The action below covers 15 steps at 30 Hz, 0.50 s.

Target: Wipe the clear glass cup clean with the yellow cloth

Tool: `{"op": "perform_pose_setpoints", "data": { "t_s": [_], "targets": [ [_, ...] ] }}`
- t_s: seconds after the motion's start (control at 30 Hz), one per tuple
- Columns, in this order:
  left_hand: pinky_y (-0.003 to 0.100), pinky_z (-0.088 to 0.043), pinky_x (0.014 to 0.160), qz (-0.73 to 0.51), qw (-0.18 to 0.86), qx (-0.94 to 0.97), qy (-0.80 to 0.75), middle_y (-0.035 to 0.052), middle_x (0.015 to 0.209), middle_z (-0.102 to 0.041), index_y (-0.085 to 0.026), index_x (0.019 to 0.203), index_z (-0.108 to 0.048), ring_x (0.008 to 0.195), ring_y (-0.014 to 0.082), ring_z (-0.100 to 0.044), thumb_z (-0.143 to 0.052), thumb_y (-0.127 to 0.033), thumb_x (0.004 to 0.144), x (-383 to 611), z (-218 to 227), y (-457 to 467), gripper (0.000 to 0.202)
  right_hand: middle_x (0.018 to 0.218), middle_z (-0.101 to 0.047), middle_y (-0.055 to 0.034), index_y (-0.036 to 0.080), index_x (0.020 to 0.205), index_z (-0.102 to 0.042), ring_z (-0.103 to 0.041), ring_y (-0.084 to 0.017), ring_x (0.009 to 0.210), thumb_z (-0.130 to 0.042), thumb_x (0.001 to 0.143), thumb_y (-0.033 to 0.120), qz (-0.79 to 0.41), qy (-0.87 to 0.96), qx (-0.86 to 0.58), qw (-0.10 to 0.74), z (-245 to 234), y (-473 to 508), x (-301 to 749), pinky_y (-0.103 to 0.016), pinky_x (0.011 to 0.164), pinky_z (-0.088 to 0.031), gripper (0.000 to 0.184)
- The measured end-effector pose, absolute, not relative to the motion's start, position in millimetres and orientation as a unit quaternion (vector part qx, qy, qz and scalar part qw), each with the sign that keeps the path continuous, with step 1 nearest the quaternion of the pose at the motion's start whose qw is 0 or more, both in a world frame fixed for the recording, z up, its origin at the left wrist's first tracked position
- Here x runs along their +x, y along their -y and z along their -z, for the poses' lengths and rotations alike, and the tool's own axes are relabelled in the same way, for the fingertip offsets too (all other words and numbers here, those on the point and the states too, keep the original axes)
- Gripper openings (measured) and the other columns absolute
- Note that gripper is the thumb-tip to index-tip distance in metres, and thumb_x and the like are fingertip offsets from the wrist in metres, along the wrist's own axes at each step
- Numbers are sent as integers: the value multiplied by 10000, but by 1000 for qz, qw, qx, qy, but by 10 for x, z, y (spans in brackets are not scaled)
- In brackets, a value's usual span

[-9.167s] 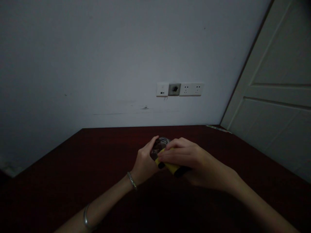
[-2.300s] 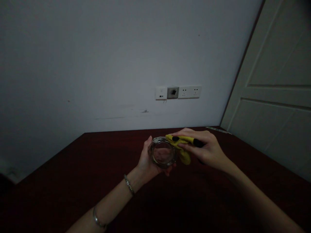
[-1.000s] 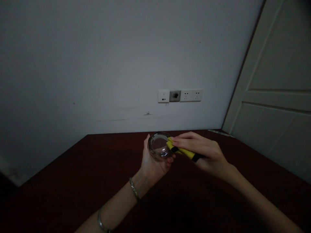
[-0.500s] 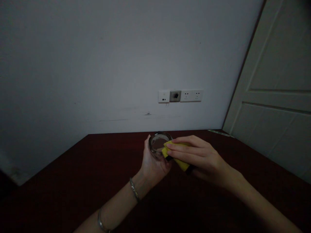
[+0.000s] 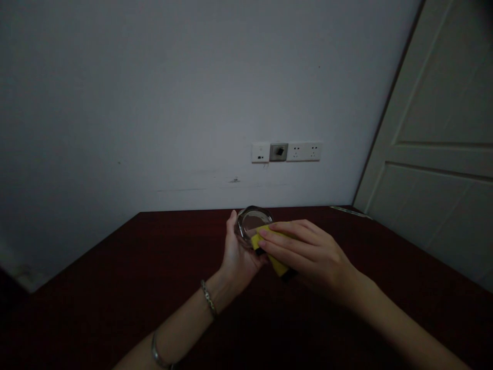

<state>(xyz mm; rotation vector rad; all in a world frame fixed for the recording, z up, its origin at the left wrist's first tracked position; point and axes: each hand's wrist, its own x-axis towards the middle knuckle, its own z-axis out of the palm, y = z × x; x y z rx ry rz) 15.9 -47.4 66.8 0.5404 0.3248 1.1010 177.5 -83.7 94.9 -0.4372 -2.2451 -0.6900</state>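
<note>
My left hand (image 5: 242, 262) is closed around the side and underside of a clear, thick-rimmed glass ashtray (image 5: 239, 231), tilted so its round inside faces me. In my right hand (image 5: 314, 249) is a yellow sponge (image 5: 278, 266) with a dark layer on one side. One end of the sponge lies against the near right part of the ashtray's rim and hides it. The right fingers are laid along the sponge's top; the thumb is hidden. Both hands are held above the dark red table (image 5: 185, 241).
Behind the table rises a pale wall (image 5: 192, 103) with a row of sockets (image 5: 303, 151) and a grey wall plate (image 5: 278, 152). A white panelled door (image 5: 435, 169) stands to the right. A thin pale strip (image 5: 350, 211) lies at the table's back right edge.
The sponge and my right hand have shifted slightly left across the ashtray's near edge. My left hand has moved a little left, and the ashtray is tilted slightly differently.
</note>
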Motion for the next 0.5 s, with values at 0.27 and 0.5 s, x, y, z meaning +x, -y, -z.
{"op": "perform_pose_setpoints", "data": {
  "t_s": [0.27,0.5],
  "targets": [
    [273,-434,665,-537,780,249,-201,79,800,-692,-114,855,-688,693,171,-610,-476,-662,777,219,-669,521,593,1159,-670,-64,159,1127,-610,-575,-200,1101,-408,947,154,271,864,-173,387,-911,863,1718,-382,863,-478,271],
    [251,-454,678,-517,792,256,-199,89,805,-681,-82,868,-673,714,166,-620,-476,-655,786,246,-679,549,611,1122,-684,-83,124,1103,-629,-597,-209,1050,-359,951,146,302,858,-160,384,-915,885,1686,-391,836,-496,311]
  ]
}}
